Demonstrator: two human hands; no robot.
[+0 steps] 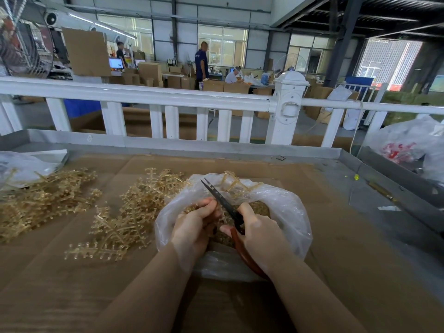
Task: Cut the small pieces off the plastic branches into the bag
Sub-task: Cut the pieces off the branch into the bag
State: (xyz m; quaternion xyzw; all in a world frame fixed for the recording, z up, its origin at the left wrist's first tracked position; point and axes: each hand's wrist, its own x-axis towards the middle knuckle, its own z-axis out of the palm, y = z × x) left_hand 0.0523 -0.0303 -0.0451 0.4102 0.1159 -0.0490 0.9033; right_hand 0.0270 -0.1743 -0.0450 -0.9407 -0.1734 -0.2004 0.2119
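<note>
Both hands work over the open clear bag [283, 207]: left hand [192, 227] pinches a plastic branch [236, 182], right hand [260, 233] grips red-handled scissors [222, 204], blades slightly parted. Further branches [125, 212] lie left on cardboard [336, 260]; white railing [144, 94] stands beyond.

Factory floor or packing warehouse. High steel roof beams [374, 13], stacked cardboard boxes [149, 73], workers at benches with monitors [116, 63], big industrial fan [21, 49]. White railing [144, 96] fences off this cardboard-lined worktable [300, 188]. Far end possibly a loading door, too bright to tell.
</note>
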